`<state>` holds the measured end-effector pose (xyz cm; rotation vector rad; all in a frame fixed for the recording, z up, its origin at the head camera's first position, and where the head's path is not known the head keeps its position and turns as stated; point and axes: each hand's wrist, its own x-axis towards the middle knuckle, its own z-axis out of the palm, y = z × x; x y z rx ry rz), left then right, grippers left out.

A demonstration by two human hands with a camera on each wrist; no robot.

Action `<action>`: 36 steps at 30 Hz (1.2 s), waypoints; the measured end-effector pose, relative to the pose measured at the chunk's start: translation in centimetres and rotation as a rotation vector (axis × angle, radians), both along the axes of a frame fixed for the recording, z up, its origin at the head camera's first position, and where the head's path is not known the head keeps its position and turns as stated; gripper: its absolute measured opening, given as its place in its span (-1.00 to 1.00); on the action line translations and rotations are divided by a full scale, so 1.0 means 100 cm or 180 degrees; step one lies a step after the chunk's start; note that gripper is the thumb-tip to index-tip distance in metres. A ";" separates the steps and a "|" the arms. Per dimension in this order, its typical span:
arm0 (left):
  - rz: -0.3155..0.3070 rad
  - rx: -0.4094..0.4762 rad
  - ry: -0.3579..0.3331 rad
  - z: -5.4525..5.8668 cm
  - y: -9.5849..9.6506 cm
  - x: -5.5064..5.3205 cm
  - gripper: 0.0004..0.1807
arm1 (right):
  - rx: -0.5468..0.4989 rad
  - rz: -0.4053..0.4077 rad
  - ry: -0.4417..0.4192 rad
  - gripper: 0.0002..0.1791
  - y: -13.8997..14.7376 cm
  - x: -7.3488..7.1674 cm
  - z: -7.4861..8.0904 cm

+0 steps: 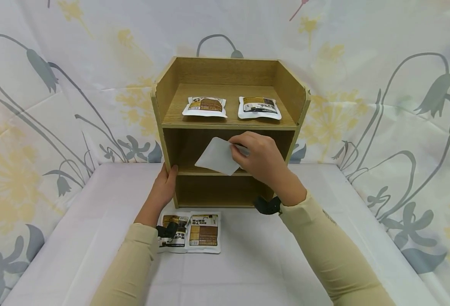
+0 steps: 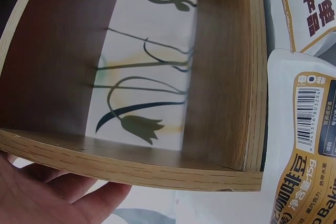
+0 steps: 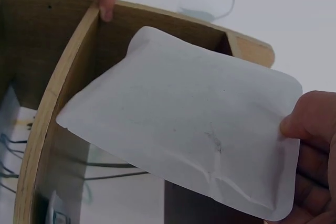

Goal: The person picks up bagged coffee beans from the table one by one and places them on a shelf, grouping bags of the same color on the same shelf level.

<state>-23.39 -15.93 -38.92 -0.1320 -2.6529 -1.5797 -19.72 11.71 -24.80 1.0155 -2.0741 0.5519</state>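
Note:
My right hand (image 1: 261,157) pinches one edge of a white pouch (image 1: 217,157) between thumb and fingers. Its plain, slightly creased back (image 3: 173,103) fills much of the right wrist view. The pouch slants in front of the middle compartment of a small wooden shelf (image 1: 229,126). With the left hand (image 1: 164,187) I grip the shelf's left side panel, thumb at the middle board's front edge and fingers outside. In the left wrist view these fingers (image 2: 100,200) show beyond the panel's edge. Part of another packet (image 3: 55,208) shows on the middle board, mostly hidden.
On the top level lie two printed packets, one on the left (image 1: 206,107) and one on the right (image 1: 259,108). Two more, a black-labelled packet (image 1: 174,242) and a brown-labelled packet (image 1: 204,232), lie on the white cloth before the shelf. A flowered curtain (image 1: 343,85) hangs behind.

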 end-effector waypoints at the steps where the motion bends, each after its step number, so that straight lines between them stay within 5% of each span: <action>1: -0.0009 -0.0001 0.0008 0.000 0.000 0.000 -0.24 | -0.0014 -0.0001 -0.0020 -0.89 -0.001 -0.002 0.000; 15: -0.0023 0.0024 0.0062 0.000 0.000 0.000 -0.26 | -0.0028 -0.0145 0.0140 -0.88 -0.020 -0.013 -0.011; 26: -0.0019 0.0001 0.0015 0.000 -0.001 -0.001 -0.24 | 0.0345 -0.0232 0.0656 -0.91 -0.036 0.001 -0.024; 36: 0.0003 -0.0003 -0.0011 0.000 -0.001 -0.001 -0.23 | 0.0610 -0.0190 0.0661 -0.92 -0.047 0.012 -0.042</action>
